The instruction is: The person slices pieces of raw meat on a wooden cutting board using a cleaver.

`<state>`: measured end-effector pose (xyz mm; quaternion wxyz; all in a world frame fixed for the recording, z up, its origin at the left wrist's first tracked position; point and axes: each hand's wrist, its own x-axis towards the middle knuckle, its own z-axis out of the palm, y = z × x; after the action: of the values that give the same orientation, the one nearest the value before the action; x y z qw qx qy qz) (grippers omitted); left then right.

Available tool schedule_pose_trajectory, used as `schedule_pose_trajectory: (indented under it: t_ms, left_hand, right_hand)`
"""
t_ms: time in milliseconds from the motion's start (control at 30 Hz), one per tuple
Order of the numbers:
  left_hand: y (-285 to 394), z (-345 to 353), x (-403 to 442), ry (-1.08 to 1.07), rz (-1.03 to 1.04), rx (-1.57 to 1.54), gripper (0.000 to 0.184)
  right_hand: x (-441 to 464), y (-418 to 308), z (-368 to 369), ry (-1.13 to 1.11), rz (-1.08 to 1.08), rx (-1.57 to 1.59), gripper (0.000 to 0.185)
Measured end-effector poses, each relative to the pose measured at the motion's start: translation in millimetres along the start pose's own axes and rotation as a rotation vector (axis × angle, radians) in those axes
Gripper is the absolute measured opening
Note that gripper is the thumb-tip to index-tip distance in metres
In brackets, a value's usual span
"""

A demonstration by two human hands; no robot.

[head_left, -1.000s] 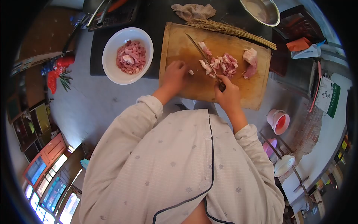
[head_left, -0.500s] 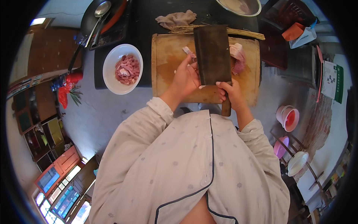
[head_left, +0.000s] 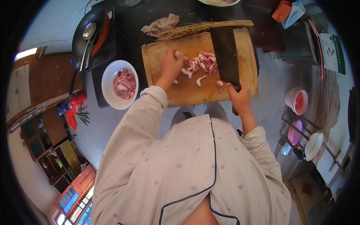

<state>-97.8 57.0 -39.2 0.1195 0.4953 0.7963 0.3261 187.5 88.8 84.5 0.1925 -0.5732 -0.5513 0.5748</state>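
My right hand [head_left: 240,97] grips the handle of a cleaver [head_left: 225,56], whose broad dark blade lies over the right part of the wooden cutting board [head_left: 157,48]. Cut strips of pink and white meat [head_left: 207,63] are heaped left of the blade, with small pieces scattered nearer me. On the board's left side my left hand [head_left: 171,63] has its fingers closed on a piece of meat [head_left: 176,54] at the upper left of the heap. A white bowl [head_left: 106,84] holding more meat strips stands left of the board.
Behind the board lie a bundle of dry stalks [head_left: 202,27] and a crumpled cloth [head_left: 161,25]. A wok [head_left: 80,41] with a ladle [head_left: 89,30] is at the back left. The rim of a metal basin [head_left: 221,4] shows at the back.
The cleaver has moved right, uncovering the meat heap. My left hand has moved left and closed on a piece. The view has shifted, so the board appears further left.
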Motion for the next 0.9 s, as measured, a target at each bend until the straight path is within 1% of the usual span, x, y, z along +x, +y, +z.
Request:
schedule_pose_trajectory:
  t_ms: [33, 67, 133, 167, 267, 333, 433, 467, 567, 667, 767, 833, 867, 900]
  left_hand:
    - [15, -3, 0, -0.127, -0.015, -0.04, 0.031]
    - [28, -3, 0, -0.251, -0.03, -0.078, 0.031]
    - [49, 10, 1, -0.156, 0.187, -0.071, 0.029]
    - [59, 16, 0, -0.108, 0.293, -0.071, 0.029]
    - [84, 22, 16, -0.205, 0.371, -0.06, 0.027]
    - [85, 23, 19, -0.352, 0.432, -0.006, 0.027]
    - [74, 13, 8, -0.549, 0.525, 0.062, 0.031]
    - [69, 6, 0, -0.613, 0.555, 0.083, 0.034]
    - [50, -18, -25, -0.418, 0.716, -0.143, 0.044]
    - [33, -45, -48, -0.19, 0.439, -0.148, 0.063]
    - [0, -30, -69, 0.009, 0.241, -0.126, 0.084]
    - [19, -20, -67, -0.014, 0.252, -0.157, 0.091]
    - [26, -16, -64, -0.011, 0.245, -0.176, 0.095]
    - [29, -11, -59, 0.009, 0.263, -0.2, 0.093]
  right_hand:
    - [-6, -3, -1, 0.045, 0.015, -0.047, 0.02]
    - [-10, 6, -2, 0.096, -0.024, -0.111, 0.02]
    - [-14, 33, -8, 0.2, -0.105, -0.238, 0.02]
    - [-20, 40, -12, 0.185, -0.044, -0.201, 0.018]
    - [-45, 52, -23, 0.117, 0.147, -0.058, 0.016]
    - [-64, 53, -30, 0.035, 0.276, 0.081, 0.017]
    - [-92, 66, -30, 0.044, 0.361, 0.196, 0.019]
    - [-99, 79, -27, 0.058, 0.397, 0.265, 0.017]
    - [-104, 100, -9, 0.051, 0.457, 0.431, 0.016]
    - [-86, 94, 20, -0.032, 0.455, 0.486, 0.017]
    - [-58, 91, 46, -0.127, 0.428, 0.492, 0.021]
    - [-40, 81, 61, -0.175, 0.422, 0.523, 0.022]
    - [-29, 79, 72, -0.216, 0.411, 0.48, 0.021]
    - [-25, 73, 79, -0.229, 0.409, 0.451, 0.021]
